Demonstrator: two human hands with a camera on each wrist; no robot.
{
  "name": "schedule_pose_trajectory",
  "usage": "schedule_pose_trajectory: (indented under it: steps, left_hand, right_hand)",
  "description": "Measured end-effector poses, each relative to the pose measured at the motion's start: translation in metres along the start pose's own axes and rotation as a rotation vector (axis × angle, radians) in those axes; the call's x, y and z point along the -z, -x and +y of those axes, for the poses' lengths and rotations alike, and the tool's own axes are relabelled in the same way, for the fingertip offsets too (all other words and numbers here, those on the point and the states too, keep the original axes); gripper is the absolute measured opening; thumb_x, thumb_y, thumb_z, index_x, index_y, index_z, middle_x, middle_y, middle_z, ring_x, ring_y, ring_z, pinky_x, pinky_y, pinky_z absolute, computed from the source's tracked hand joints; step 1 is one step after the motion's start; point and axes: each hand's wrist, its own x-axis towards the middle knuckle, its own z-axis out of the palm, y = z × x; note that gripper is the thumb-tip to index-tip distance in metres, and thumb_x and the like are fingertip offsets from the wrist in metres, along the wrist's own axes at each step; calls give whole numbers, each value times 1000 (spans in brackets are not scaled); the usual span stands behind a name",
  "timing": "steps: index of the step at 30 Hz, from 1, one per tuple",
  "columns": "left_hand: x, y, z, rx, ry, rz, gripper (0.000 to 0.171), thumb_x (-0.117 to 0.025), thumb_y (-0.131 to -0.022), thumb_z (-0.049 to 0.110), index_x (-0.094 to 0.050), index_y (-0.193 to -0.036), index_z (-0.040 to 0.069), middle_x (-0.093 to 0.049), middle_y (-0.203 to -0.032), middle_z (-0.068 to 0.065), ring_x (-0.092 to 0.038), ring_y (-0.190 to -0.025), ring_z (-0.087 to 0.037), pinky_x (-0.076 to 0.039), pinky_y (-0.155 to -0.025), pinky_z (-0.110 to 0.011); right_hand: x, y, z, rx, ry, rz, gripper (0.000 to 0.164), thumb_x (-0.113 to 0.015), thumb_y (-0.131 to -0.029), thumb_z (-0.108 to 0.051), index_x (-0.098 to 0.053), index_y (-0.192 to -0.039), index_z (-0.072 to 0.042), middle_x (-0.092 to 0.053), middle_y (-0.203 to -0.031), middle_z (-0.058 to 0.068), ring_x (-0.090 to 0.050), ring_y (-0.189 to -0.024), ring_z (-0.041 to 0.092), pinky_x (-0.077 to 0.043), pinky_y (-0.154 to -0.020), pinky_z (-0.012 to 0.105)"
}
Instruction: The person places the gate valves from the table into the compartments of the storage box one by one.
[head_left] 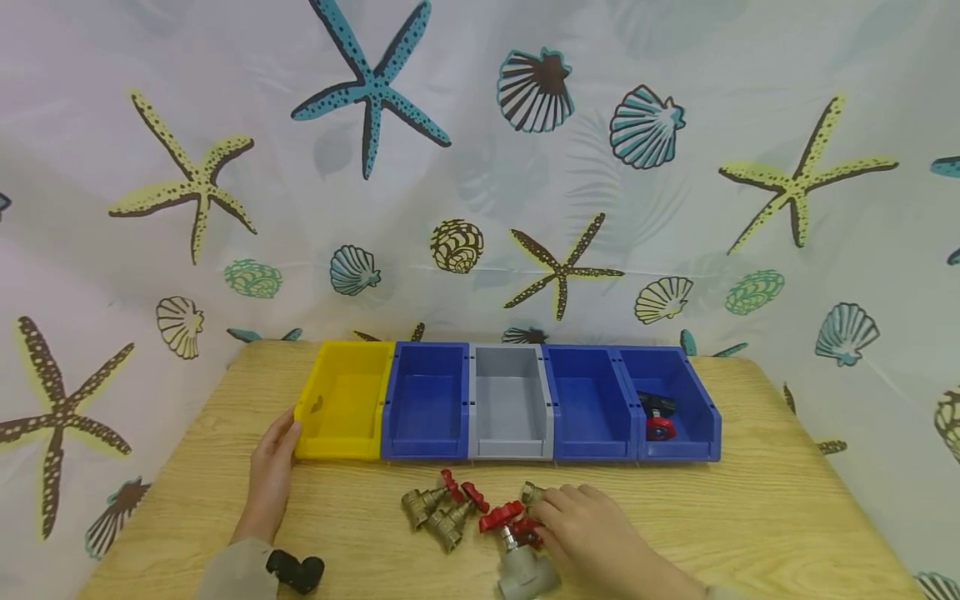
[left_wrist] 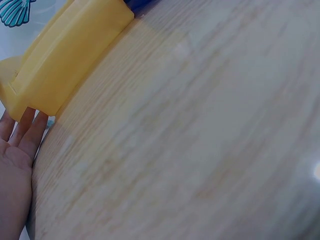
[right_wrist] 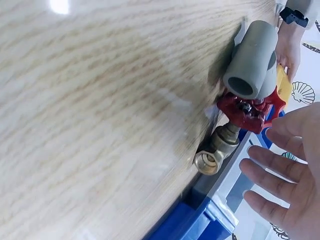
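Curtain, one: white, printed with starfish and shells.
Table, one: wood-grained.
Bins, five, in a touching row, left to right: yellow bin, blue bin, grey bin, second blue bin, third blue bin.
Left hand: at the yellow bin's outer left side, near its front corner, fingers fairly straight against it.
Right hand: over the valves in front of the second blue bin, fingers spread and slightly bent; contact cannot be told.
Grey valve, one: on the table, red handle, just left of the right hand.
Brass valves, three, red-handled: two side by side before the blue bin; third brass valve by the right fingertips.
Black valve, one: red handle, inside the third blue bin.
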Motion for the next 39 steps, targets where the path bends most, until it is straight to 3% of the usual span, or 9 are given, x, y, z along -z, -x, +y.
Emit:
schedule_pose_trajectory:
  steps: [7,26,31,39]
  left_hand:
    - [0,-2,-1,4,4,2,73,-41,-99,60,-30,-157,18,-26,-161,0,-25,-144,-18,-25,-118,-39]
    - [0,0,1,-17,-17,11,69,-41,-102,56,-30,-157,16,-29,-159,-2,-25,-144,-18,-24,-118,-37]
    - [0,0,0,-26,-31,3,70,-39,-102,57,-29,-157,16,-29,-160,-3,-25,-145,-19,-25,-117,-33]
    - [1,1,0,-32,-35,-5,71,-39,-101,58,-28,-158,16,-27,-160,-3,-23,-147,-21,-22,-119,-39]
  right_hand:
    - [-6,-3,-7,-66,-19,-44,20,-75,-89,-26,-71,-105,-15,-68,-101,-4,-65,-93,16,-57,-78,40]
    - [-18,-6,-11,-123,-15,-3,23,-81,-82,-23,-66,-98,-15,-69,-103,0,-67,-92,18,-57,-79,39]
    - [-19,-4,-11,-135,-78,1,22,-82,-81,-18,-65,-96,-15,-68,-98,-3,-66,-86,14,-57,-74,34]
    - [-17,0,-10,-189,-195,-43,22,-81,-82,-11,-65,-97,-17,-66,-95,-7,-64,-86,9,-57,-71,30]
